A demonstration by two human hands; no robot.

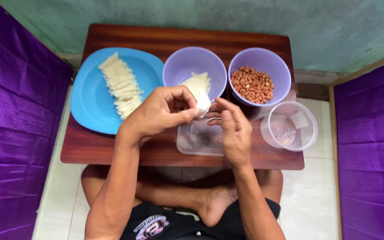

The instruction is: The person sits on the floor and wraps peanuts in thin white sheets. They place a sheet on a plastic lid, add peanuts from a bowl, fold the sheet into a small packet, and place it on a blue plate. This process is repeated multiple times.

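I sit on a pale tiled floor (312,200) at a low, dark wooden table (112,151). Purple cloth (14,133) hangs on both my sides, and a worn green wall (245,22) faces me. Soft, even light falls everywhere.

Plate (90,95) left of two bowls (181,66) on table (156,151).

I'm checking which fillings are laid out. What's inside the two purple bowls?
The right purple bowl holds peanuts. The left purple bowl holds pale wrapper sheets; the left hand and the folded piece it holds cover the bowl's near edge, so anything there is hidden.
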